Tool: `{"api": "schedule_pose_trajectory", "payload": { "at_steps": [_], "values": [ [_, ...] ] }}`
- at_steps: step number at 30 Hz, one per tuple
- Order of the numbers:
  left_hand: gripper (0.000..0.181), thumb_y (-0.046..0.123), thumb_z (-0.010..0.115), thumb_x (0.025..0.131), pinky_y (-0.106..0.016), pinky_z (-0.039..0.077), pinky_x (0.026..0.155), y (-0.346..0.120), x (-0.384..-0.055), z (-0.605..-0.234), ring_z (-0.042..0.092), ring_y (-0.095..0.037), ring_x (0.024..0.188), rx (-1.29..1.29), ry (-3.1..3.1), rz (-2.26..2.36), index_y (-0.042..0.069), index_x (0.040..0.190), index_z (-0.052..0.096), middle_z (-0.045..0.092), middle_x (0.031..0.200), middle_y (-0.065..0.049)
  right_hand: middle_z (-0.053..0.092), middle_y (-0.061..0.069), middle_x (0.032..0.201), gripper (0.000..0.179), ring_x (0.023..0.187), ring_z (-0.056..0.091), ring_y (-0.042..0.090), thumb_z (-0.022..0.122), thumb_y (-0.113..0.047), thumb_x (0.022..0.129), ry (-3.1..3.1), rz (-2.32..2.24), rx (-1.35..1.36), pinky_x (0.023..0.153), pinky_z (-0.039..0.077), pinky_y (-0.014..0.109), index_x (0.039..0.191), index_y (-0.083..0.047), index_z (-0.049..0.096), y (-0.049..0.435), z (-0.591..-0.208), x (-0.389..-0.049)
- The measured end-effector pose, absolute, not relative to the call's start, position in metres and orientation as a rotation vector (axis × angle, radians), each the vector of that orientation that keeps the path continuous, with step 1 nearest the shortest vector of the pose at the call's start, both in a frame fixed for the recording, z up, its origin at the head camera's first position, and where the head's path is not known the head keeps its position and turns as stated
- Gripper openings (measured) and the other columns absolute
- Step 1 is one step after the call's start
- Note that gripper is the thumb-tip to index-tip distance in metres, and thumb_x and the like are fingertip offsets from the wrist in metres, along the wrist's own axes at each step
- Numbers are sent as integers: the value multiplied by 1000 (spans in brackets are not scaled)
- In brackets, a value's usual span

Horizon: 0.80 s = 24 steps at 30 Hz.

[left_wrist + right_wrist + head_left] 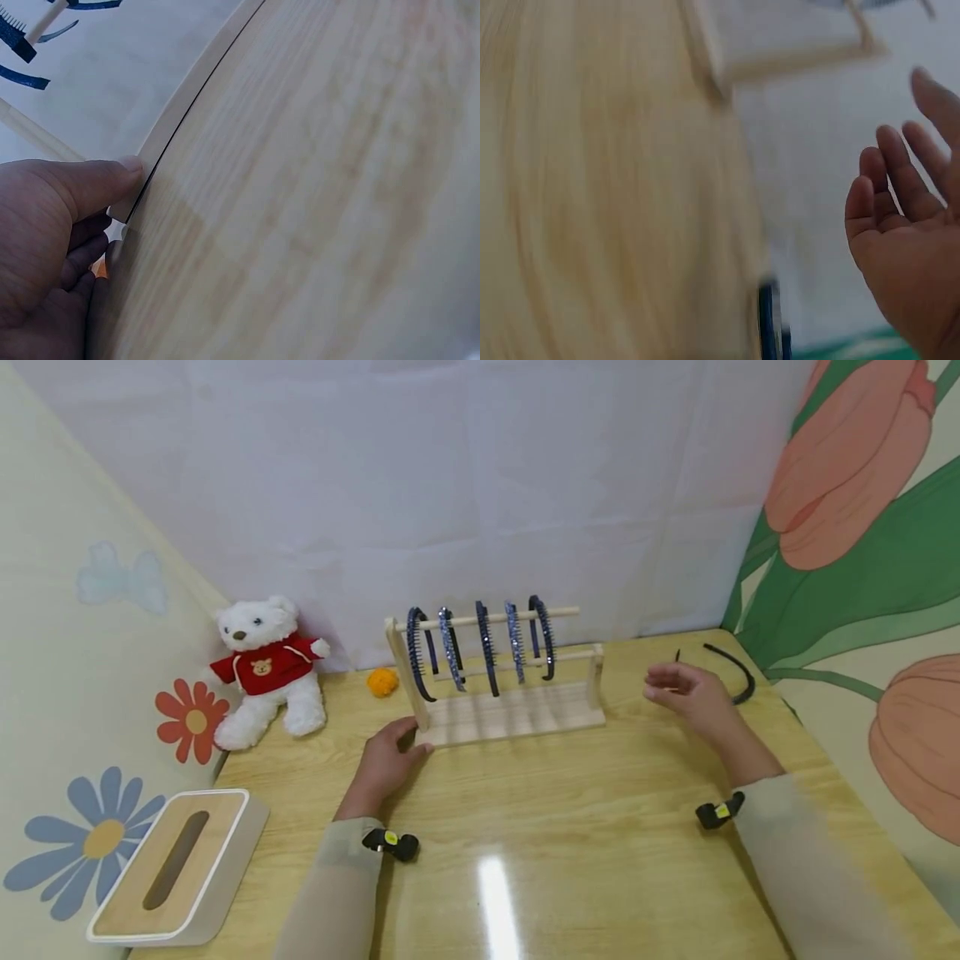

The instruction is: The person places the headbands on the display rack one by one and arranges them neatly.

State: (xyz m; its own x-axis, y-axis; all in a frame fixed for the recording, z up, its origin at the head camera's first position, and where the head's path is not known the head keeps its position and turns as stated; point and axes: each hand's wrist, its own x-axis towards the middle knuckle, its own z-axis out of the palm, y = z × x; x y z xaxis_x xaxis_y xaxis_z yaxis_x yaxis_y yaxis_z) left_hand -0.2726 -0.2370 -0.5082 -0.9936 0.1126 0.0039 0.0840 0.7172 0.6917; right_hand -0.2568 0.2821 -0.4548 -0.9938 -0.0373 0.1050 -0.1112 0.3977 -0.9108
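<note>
A light wooden rack (517, 714) stands on the table with several dark headbands (486, 647) hung along its upper rod, some glittery and toothed inside. At its left end my left hand (386, 764) grips the base corner. The left wrist view shows the thumb (112, 180) on the base's edge and the other fingers curled behind it. To the right of the rack my right hand (693, 697) is raised, fingers loosely bent and nothing in them. Partly hidden behind that hand, a dark headband (744, 681) lies on the table; its end (769, 319) shows in the right wrist view.
A white teddy bear (270, 672) in a red top sits at the table's back left. Between bear and rack lies a small orange ball-like thing (382, 682). A tissue box (225, 881) with a wooden top is at the front left. Walls border the back and sides.
</note>
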Motion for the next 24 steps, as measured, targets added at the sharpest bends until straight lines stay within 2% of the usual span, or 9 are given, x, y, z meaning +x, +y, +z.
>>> {"api": "schedule_pose_trajectory", "payload": {
  "at_steps": [3,5,8,10,13,19,24],
  "values": [
    [56,20,75,105,-62,34,132,-237,-272,-507,44,-45,157,167,2870,1146,7,158,58,52,165,-23,67,22,146,53,128,64,33,77,-31,105,-2766,1387,79,95,54,25,147,0,65,325,-458,-252],
    [56,20,75,105,-62,34,131,-238,-272,-507,44,-46,156,170,2876,1143,7,157,58,52,164,-23,61,27,152,57,130,60,44,76,-34,105,-2835,1273,30,97,55,39,149,-1,63,348,-461,-251],
    [55,19,75,105,-62,35,131,-238,-271,-508,45,-46,155,166,2888,1148,6,156,59,53,163,-24,53,32,158,61,135,54,54,76,-38,105,-2921,1144,-1,103,53,59,152,-2,60,371,-464,-252],
    [55,18,75,105,-62,34,131,-238,-271,-509,45,-46,155,168,2890,1150,6,156,59,53,163,-24,51,35,158,59,139,50,58,77,-35,104,-2962,1064,23,112,46,69,151,-2,61,381,-467,-254],
    [55,19,75,105,-61,34,132,-236,-271,-510,45,-45,156,162,2873,1161,6,156,59,54,163,-23,50,39,156,53,145,42,62,77,-26,104,-3013,924,63,119,37,75,148,-1,62,392,-473,-256],
    [54,16,76,104,-59,37,130,-236,-271,-511,49,-44,153,205,2898,1168,4,154,60,57,160,-24,55,43,146,40,136,48,65,69,-5,103,-3002,740,140,117,40,75,139,11,63,400,-482,-255],
    [53,16,75,105,-59,37,131,-236,-272,-507,49,-45,153,213,2917,1151,4,154,60,56,160,-24,62,41,136,30,129,55,63,65,2,102,-2989,677,233,114,44,74,129,14,68,393,-481,-258]
  ]
}}
